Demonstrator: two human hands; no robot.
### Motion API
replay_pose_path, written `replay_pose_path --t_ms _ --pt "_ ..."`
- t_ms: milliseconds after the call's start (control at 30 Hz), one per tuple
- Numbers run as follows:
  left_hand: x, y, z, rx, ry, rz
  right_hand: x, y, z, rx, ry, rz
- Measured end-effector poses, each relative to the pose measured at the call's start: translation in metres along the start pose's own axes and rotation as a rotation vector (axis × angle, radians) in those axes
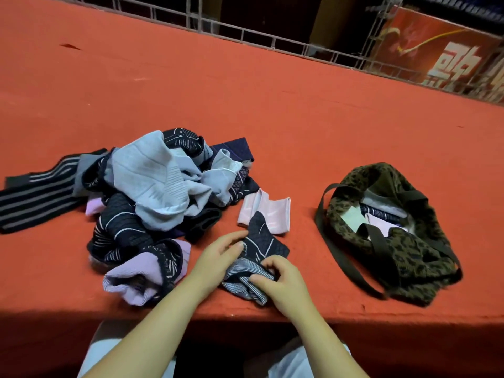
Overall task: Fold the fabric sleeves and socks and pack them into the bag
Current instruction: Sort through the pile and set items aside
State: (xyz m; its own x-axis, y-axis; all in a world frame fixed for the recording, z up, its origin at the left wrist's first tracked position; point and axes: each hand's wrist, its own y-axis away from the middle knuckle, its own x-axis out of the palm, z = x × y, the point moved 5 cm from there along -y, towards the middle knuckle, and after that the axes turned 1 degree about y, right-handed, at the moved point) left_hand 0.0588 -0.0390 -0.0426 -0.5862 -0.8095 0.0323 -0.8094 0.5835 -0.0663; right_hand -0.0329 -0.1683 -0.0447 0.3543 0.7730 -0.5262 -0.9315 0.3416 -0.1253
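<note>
Orange counter (245, 91), near edge: your left hand (218, 257) and right hand (283, 282) each pinch one dark patterned sock (261, 246), mid-fold. Left end: unfolded pile (152, 192), still large. Right end: leopard bag (392, 241), open, few folded items inside. Pink folded piece (270, 211) awaits packing.

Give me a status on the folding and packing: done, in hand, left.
Done: a few folded pieces already lie inside the open leopard-print fabric bag. A folded pale pink sleeve waits on the red table beside it. In hand: the left hand and right hand grip a dark navy patterned sleeve. Left: the big tangled pile of grey, lilac and dark pieces.
</note>
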Motion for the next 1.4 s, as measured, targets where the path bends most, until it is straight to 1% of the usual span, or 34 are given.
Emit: replay_pose_path --t_ms 100,200,267,367,433,533,600,667,700,767,833,900,933,967,1000,1100,1133,1233,1333,1367,1400 --pt "0.001 0.009 -0.003 0.055 -0.125 -0.027 -0.005 0.002 -0.003 0.005 -0.097 -0.017" --pt "0.004 0.012 0.002 0.063 -0.293 0.023 -0.011 0.005 -0.002 0.015 -0.233 -0.053" --pt "0.006 0.013 0.006 0.049 -0.330 0.068 -0.012 0.007 -0.001 0.013 -0.269 -0.081" --pt "0.008 0.012 0.011 0.011 -0.214 0.155 -0.014 0.013 -0.001 0.002 -0.255 -0.198" --pt "0.009 0.012 0.010 -0.001 -0.107 0.195 -0.014 0.017 0.001 -0.017 -0.230 -0.242" --pt "0.008 0.012 0.008 -0.033 0.076 0.227 -0.011 0.018 0.007 -0.041 -0.253 -0.163" --pt "0.006 0.013 0.007 -0.062 0.157 0.248 -0.015 0.015 0.016 -0.115 -0.257 -0.148" --pt "0.005 0.014 0.006 -0.082 0.160 0.302 -0.019 0.009 0.030 -0.257 -0.120 -0.171" --pt "0.006 0.015 0.007 -0.084 0.151 0.335 -0.018 0.003 0.035 -0.315 -0.033 -0.138" --pt "0.005 0.015 0.007 -0.081 0.141 0.352 -0.010 -0.009 0.046 -0.369 0.142 -0.002" --pt "0.002 0.015 0.009 -0.087 0.172 0.303 0.000 -0.017 0.050 -0.347 0.322 0.134" --pt "-0.002 0.013 0.008 -0.065 0.174 0.227 0.003 -0.020 0.046 -0.328 0.454 0.128" --pt "-0.004 0.013 0.007 -0.054 0.170 0.178 0.003 -0.019 0.042 -0.304 0.460 0.122" --pt "-0.006 0.011 0.006 -0.043 0.178 0.136 0.003 -0.017 0.038 -0.268 0.409 0.126" --pt "-0.008 0.010 0.006 -0.036 0.197 0.104 0.001 -0.014 0.034 -0.205 0.302 0.127" --pt "-0.013 0.007 0.005 -0.018 0.274 0.015 -0.007 -0.007 0.021 0.024 -0.078 0.046" --pt "-0.014 0.007 0.005 -0.013 0.297 -0.015 -0.011 -0.005 0.020 0.077 -0.147 0.022" --pt "-0.020 0.006 0.004 -0.014 0.353 -0.113 -0.014 -0.003 0.018 0.159 -0.305 -0.015" --pt "-0.021 0.008 0.002 -0.031 0.477 -0.233 -0.009 0.000 0.018 0.259 -0.481 -0.080" --pt "-0.018 0.009 0.001 -0.035 0.482 -0.264 -0.008 0.000 0.017 0.287 -0.508 -0.117" --pt "-0.015 0.011 -0.001 -0.021 0.433 -0.292 -0.009 0.000 0.018 0.305 -0.512 -0.163"
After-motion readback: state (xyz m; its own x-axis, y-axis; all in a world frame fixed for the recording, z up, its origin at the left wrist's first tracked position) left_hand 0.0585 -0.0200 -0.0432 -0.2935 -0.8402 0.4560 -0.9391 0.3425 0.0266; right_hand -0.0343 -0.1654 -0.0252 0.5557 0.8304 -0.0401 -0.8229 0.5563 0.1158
